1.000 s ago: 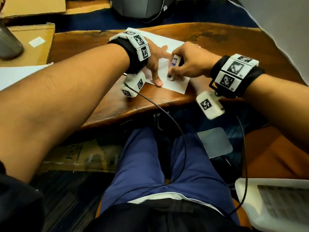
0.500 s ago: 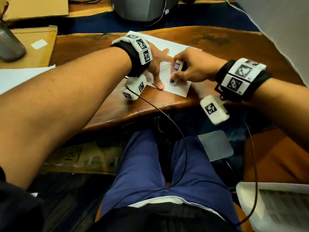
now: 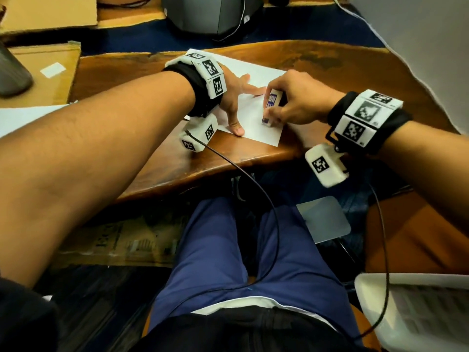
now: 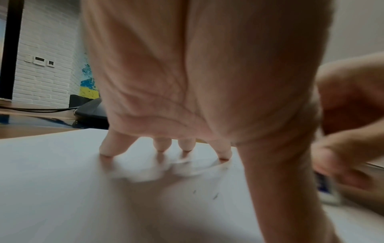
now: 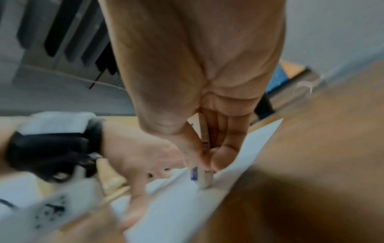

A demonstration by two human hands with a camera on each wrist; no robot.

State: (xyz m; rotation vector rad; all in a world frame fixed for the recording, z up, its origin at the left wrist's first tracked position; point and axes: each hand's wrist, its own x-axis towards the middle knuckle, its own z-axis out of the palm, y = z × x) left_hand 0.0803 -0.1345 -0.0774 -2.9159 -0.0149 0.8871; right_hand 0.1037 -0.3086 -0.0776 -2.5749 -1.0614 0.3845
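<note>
Upper middle of the head view, and it's an erasing job: the right grip [image 3: 297, 104] pinches a small white eraser [image 3: 271, 105] with a blue printed sleeve, its lower corner down on the sheet of paper [image 3: 253, 134]. Left of it, the left grip [image 3: 232, 99] is spread wide, with fingertips [image 4: 106, 152] and thumb [image 3: 238, 128] pressed onto the same sheet, pinning it to the wooden tabletop [image 3: 312, 60].

Now the danger, as I read it. The eraser works close to the sheet's lower right corner, and that corner lies beyond the pinning thumb, near the tabletop's front edge. A hard stroke toward that free corner could buckle or crease the paper, even tear it. Ease off with the left grip and the whole sheet may skid. The eraser stands tilted on one corner too, so heavy pressure could roll it out of the pinch.

The count:
- One eraser.
- One sheet under both grips, plus a second white sheet [image 3: 28, 115] at the left edge of the frame.
- Four fingertips and one thumb down.
- Two tiny dark flecks [image 4: 216, 196] on the paper in the left wrist view.
</note>
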